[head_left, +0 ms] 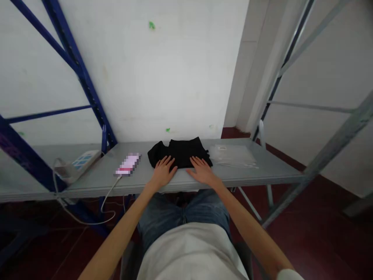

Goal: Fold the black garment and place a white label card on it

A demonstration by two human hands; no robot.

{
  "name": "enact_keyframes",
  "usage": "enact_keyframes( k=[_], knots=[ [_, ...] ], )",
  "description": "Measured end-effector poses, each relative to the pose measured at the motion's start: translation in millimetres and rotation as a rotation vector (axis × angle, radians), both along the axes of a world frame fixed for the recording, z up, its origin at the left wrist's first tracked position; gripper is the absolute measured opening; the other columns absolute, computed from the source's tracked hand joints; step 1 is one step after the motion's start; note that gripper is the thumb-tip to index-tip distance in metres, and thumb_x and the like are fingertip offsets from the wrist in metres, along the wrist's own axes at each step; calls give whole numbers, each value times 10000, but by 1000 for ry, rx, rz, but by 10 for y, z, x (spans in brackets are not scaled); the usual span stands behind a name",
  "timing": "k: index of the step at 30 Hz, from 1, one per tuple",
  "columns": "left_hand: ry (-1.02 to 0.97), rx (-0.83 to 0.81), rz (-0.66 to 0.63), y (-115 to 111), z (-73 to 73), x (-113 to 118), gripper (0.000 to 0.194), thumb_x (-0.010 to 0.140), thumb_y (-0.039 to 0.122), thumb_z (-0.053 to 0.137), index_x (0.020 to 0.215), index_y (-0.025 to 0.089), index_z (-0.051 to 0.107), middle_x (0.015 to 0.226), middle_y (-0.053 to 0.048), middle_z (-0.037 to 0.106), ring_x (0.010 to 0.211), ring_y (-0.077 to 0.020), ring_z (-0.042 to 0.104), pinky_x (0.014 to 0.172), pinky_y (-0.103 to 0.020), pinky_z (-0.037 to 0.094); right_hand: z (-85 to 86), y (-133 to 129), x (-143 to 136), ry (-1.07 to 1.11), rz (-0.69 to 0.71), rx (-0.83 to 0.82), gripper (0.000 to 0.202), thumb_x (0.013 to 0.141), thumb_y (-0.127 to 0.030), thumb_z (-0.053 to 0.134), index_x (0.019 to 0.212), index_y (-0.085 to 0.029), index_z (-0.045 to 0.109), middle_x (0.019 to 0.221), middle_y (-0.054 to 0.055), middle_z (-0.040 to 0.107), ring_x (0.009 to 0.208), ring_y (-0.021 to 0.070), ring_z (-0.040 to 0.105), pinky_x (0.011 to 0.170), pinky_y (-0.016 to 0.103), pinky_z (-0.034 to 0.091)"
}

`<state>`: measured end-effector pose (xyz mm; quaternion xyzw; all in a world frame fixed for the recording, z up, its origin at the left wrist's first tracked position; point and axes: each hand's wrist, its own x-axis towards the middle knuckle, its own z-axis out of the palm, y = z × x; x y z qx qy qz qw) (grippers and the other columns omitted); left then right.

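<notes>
Both hands lie flat with fingers spread, gripping nothing: the left hand (163, 168) and right hand (201, 169) press the near edge of the cloth (180, 152). The cloth, black and folded into a compact block, sits mid-shelf (262, 171) toward the far wall. Risk: uneven palm pressure may slide it into the bag (233, 155) at right, or loosen the fold.

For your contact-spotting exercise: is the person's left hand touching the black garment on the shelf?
Touching. The head view shows the left hand lying flat with its fingers over the front edge of the black garment.
</notes>
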<state>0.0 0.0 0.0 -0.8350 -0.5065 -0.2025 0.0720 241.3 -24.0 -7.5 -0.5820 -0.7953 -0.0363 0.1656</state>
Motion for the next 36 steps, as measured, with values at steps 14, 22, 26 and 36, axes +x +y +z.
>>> enact_keyframes(
  k=[14,22,26,36],
  knots=[
    [3,1,-9,12,-4,-8,570,1067,487,379,1527,181,519,1631,-95,451,1550,-292,346,1254,-523,323,-39,18,17,-19,22,33,766,1068,-581,247,1618,-59,353,1671,153,351,1574,281,284,1295,461,203],
    [13,102,-36,-22,27,-3,608,1072,489,346,1560,146,465,1617,-121,461,1545,-282,363,1302,-545,203,-28,18,11,-48,68,132,762,1065,-535,298,1617,-11,323,1672,200,328,1576,286,279,1303,459,194],
    [24,139,-79,-11,21,-4,617,1088,466,287,1570,112,437,1622,-130,451,1549,-260,355,1310,-495,207,-39,20,12,-44,85,122,745,1066,-503,303,1604,11,339,1669,208,326,1567,291,301,1295,448,231],
    [66,24,-105,129,-128,-50,678,1089,506,256,1568,51,409,1644,-189,397,1561,-278,324,1274,-458,309,-88,84,34,-26,87,25,759,1064,-559,279,1617,-44,347,1673,186,326,1573,279,288,1288,457,240]
  ],
)
